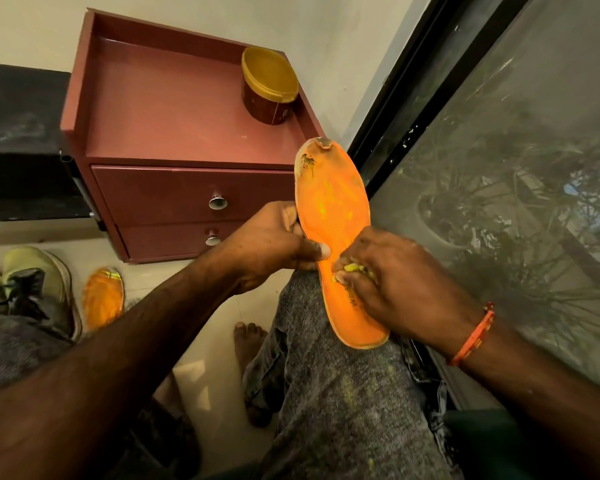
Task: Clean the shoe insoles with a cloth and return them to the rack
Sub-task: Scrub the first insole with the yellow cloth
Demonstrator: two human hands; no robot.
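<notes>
An orange insole (331, 206), worn and torn at its toe end, rests on my right knee with the heel toward me. My left hand (274, 244) grips its left edge, thumb lying across the middle. My right hand (392, 282) presses a small bunched yellow cloth (352, 269) against the heel half, fingers curled round it. A second orange insole (103, 297) lies on the floor at the left, beside a pale green shoe (39, 282).
A maroon two-drawer cabinet (174, 109) stands ahead with a yellow-lidded jar (269, 86) on top. A dark-framed glass door (499, 168) runs along the right. My bare foot (248, 341) is on the tiled floor.
</notes>
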